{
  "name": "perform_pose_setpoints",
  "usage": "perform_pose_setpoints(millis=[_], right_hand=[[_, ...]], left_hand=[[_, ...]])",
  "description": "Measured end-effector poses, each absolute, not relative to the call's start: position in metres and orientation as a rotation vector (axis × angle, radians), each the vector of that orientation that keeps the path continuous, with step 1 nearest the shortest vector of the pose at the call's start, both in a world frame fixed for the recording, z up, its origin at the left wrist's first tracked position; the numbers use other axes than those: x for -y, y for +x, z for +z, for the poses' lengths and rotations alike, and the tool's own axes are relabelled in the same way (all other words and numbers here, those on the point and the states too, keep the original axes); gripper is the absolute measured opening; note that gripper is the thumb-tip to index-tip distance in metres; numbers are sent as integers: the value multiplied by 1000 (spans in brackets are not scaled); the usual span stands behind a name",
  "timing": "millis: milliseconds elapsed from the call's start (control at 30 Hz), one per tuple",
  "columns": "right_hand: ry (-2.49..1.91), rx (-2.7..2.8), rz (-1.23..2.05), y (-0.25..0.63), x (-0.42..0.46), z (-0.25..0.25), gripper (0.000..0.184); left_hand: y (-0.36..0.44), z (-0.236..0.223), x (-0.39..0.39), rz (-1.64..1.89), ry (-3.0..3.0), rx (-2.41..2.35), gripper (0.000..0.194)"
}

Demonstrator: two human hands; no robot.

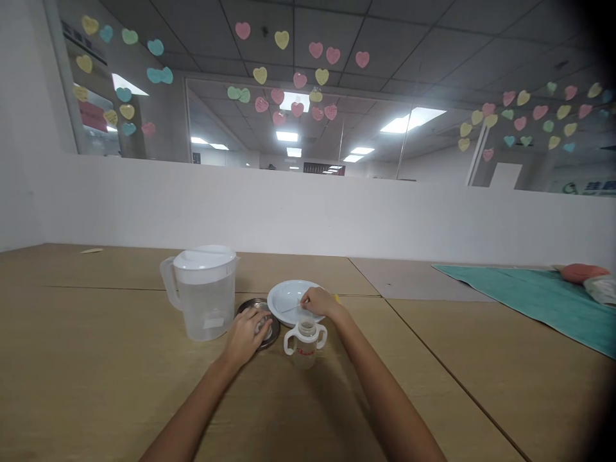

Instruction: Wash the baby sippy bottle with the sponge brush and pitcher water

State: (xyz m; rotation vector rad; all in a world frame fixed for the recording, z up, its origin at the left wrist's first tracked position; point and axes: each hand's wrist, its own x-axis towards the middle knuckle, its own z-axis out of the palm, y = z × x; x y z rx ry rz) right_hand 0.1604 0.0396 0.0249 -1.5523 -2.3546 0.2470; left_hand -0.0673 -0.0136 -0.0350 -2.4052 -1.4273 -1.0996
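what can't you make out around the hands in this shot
In the head view:
What lies under the left hand on the dark round dish: the hand covers most.
What the right hand pinches, if anything, over the white plate: too small.
Yellow thing: mostly behind the right wrist.
Red print on the two-handled bottle: too small, blurred.

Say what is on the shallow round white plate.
A thin pale stick-like item shows over the plate, reaching the right hand; anything under that hand is covered.
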Motion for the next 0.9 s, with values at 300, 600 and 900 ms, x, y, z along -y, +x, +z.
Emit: perform_pose_setpoints(millis=[300,600,900], right_hand=[[-1557,2449,384,155,-51,4,18],[-1159,2018,385,156,-33,51,23],[-896,2176,856,162,32,100,20]], left_hand=[[-66,-47,9,-966,-2410,1412,28],[-69,-49,8,-926,-2366,1539,29],[-67,-49,11,-891,-2383,1607,25]])
